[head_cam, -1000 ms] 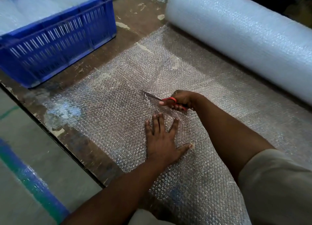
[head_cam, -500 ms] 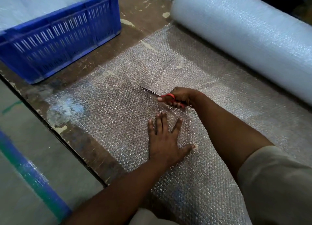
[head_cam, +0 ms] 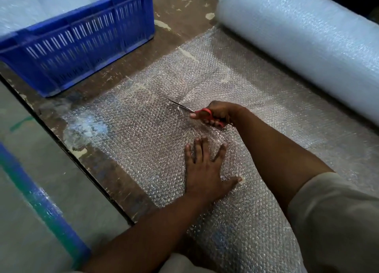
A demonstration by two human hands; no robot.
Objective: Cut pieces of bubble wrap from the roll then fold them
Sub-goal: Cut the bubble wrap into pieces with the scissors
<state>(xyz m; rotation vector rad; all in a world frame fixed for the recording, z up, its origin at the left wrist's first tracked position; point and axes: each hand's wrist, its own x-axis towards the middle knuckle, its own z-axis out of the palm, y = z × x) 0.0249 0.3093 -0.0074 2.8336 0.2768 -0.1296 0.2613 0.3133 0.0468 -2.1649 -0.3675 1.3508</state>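
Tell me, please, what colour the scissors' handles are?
Red, seen in the head view: the scissors are gripped by the right hand.

one roll [head_cam: 303, 53], one crate [head_cam: 82, 45], one scissors [head_cam: 196, 112]

We find no readable text, label, brand or number on the crate [head_cam: 82, 39], the roll [head_cam: 297, 47] or the scissors [head_cam: 196, 115].

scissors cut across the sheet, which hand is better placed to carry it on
The right hand: it already grips the scissors, blades pointing along the cut. The left hand lies flat on the bubble wrap sheet, pinning it.
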